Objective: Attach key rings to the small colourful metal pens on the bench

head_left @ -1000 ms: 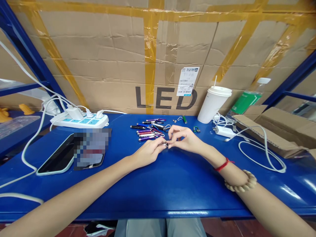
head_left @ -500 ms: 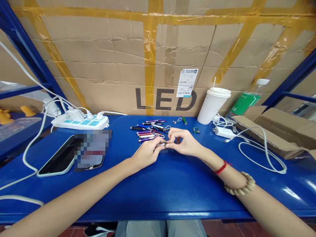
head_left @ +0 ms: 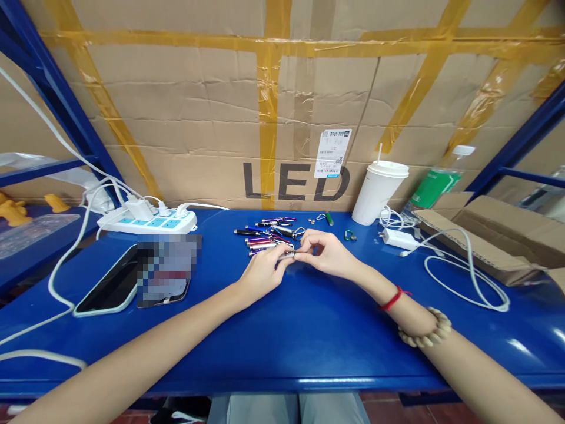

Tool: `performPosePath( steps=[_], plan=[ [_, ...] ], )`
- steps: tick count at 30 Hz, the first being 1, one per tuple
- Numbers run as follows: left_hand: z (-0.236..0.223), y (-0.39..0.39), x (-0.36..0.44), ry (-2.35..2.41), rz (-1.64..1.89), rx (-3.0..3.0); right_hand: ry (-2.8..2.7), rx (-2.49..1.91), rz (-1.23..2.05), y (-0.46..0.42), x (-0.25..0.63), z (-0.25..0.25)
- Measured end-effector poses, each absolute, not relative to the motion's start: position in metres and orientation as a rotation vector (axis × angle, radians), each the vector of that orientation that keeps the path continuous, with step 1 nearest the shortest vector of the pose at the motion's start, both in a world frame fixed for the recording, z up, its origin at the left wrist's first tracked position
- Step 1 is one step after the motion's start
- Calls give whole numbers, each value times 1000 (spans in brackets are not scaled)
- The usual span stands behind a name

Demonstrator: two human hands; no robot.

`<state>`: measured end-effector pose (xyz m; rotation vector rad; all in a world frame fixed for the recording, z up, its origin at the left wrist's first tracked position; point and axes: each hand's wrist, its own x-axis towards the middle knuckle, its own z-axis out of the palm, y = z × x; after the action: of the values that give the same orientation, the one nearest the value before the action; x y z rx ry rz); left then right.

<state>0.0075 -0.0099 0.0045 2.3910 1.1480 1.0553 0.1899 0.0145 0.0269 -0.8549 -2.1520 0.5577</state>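
A small silver mini flashlight (head_left: pixel 286 255) is gripped in my left hand (head_left: pixel 261 274), mostly covered by the fingers. At its right end my right hand (head_left: pixel 329 254) pinches with thumb and index finger; whatever detail lies between those fingertips is hidden. Just behind my hands lies a loose group of slim mini flashlights (head_left: pixel 260 241) in purple, red, black, blue and silver, some with clips. Farther back are a green tube (head_left: pixel 329 218), a small carabiner clip (head_left: pixel 321 217) and tiny round silver pieces (head_left: pixel 311 221). A green ring-shaped clip (head_left: pixel 349 235) lies right of my right hand.
At left are a white power strip (head_left: pixel 150 222) with plugs and two phones, one with a pale case (head_left: pixel 108 282). To the right stand a white cup (head_left: pixel 379 191), a green-labelled bottle (head_left: pixel 436 182), a charger (head_left: pixel 399 238) with cable and an open cardboard box (head_left: pixel 481 241).
The view has shifted slightly. Both hands stay together on the silver mini flashlight, with the right fingers moved a little at its end.
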Motion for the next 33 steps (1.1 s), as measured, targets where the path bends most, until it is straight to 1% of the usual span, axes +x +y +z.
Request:
performPosePath(
  steps=[11, 19, 29, 33],
  plan=[
    [8, -9, 9, 1187, 1034, 2410, -2219, -833, 589, 21, 196, 31],
    [10, -11, 10, 1193, 1034, 2377, -2144, -718, 730, 21, 197, 34],
    [11, -11, 8, 1202, 885, 2407, -2152, -570, 528, 19, 196, 38],
    [10, -10, 7, 1181, 864, 2399, -2169, -512, 532, 18, 197, 39]
  ],
)
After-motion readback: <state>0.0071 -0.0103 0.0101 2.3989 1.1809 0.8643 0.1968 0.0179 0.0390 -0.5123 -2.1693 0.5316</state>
